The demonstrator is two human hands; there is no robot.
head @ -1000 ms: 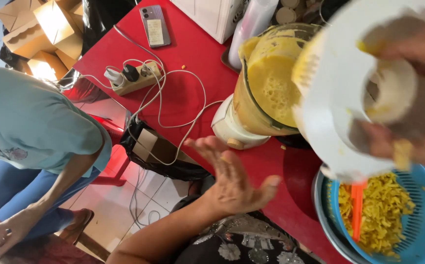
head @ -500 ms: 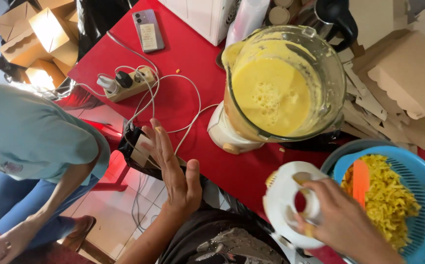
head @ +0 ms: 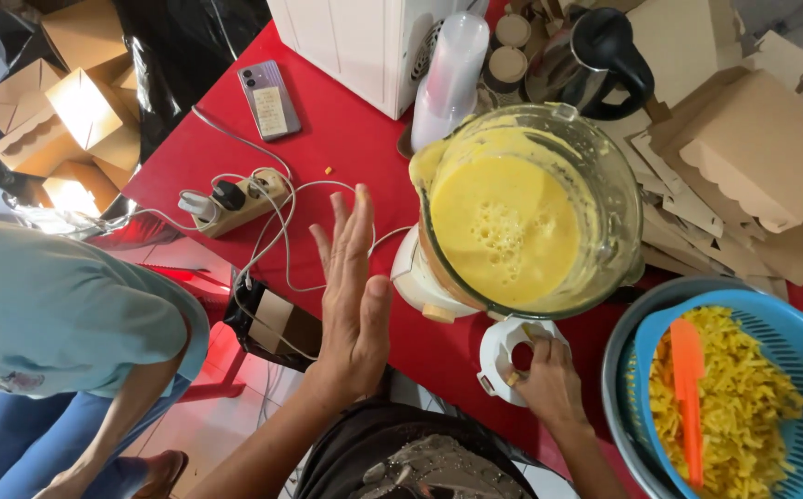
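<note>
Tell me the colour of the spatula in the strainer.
Orange; the spatula shows clearly in the head view, lying in the blue strainer.

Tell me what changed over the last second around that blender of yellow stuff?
The right hand brought the white lid down from up near the camera to the red table in front of the blender jar, and it keeps hold of it. The left hand, open and holding nothing, rose toward the jar's side. The jar, power strip, phone and blue colander stayed put.
</note>
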